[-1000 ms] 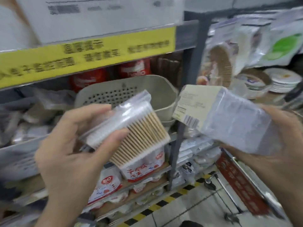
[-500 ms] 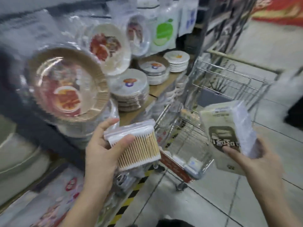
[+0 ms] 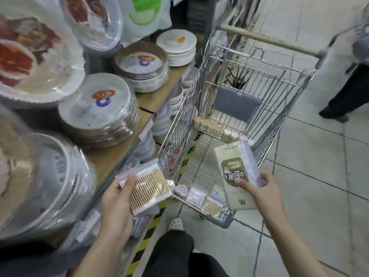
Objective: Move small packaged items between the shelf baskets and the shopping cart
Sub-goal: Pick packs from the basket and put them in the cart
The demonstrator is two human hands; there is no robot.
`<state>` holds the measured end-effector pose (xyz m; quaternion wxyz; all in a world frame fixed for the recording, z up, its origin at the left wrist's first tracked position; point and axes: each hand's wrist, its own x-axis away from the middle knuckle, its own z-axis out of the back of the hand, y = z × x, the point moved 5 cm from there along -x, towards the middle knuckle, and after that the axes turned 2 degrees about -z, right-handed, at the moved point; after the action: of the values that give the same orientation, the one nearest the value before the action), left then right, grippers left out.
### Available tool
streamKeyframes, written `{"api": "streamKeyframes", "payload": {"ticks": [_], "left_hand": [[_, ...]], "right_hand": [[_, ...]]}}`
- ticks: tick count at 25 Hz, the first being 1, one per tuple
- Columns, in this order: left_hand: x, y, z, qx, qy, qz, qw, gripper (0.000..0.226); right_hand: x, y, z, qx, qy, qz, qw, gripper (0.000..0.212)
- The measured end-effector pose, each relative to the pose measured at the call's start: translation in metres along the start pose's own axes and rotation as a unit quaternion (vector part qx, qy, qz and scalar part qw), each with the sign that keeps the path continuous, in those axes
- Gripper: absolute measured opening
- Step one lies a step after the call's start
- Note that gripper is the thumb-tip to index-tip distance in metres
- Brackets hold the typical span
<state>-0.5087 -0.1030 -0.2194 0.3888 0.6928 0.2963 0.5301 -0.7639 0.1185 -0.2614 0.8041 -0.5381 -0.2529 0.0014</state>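
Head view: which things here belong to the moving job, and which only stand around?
Job:
- left hand holding cotton swab pack
- right hand holding white packet
- shopping cart, small packs inside

Around:
- wrapped plate stacks
- shelf board
- passer-by's leg

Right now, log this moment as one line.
left hand: holds cotton swab pack | right hand: holds tissue pack | shopping cart: ahead, small packs inside | stage: packs not yet dropped

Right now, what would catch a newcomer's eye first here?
Probably the two packs held over the near end of the wire shopping cart: a cotton swab pack in the left hand and a white-and-olive pack in the right hand. Wrapped paper plate stacks fill the shelf at left.
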Motion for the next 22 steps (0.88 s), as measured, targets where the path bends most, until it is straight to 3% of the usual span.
{"api": "streamKeyframes", "payload": {"ticks": [4, 6, 9, 13, 18, 22], "left_hand": [[-0.062, -0.009, -0.021, -0.026, -0.012, 0.035, 0.999, 0.015], [-0.088, -0.015, -0.031, -0.052, -0.025, 0.043, 0.997, 0.014], [-0.123, -0.032, -0.050, -0.088, -0.054, 0.068, 0.992, 0.015], [-0.156, -0.059, -0.072, -0.136, -0.071, 0.101, 0.983, 0.014], [-0.198, -0.094, -0.085, -0.168, -0.044, 0.088, 0.981, 0.026], [-0.224, -0.111, -0.087, -0.199, -0.035, 0.018, 0.979, 0.020]], "right_hand": [[-0.053, 0.017, -0.030, -0.041, 0.013, -0.077, 0.996, 0.077], [-0.078, 0.030, -0.043, -0.053, 0.025, -0.113, 0.992, 0.064], [-0.109, 0.049, -0.064, -0.081, 0.035, -0.163, 0.983, 0.067], [-0.146, 0.080, -0.096, -0.139, 0.046, -0.225, 0.963, 0.050], [-0.195, 0.129, -0.161, -0.149, -0.010, -0.293, 0.944, 0.049], [-0.228, 0.170, -0.218, -0.138, -0.061, -0.346, 0.926, 0.048]]}}
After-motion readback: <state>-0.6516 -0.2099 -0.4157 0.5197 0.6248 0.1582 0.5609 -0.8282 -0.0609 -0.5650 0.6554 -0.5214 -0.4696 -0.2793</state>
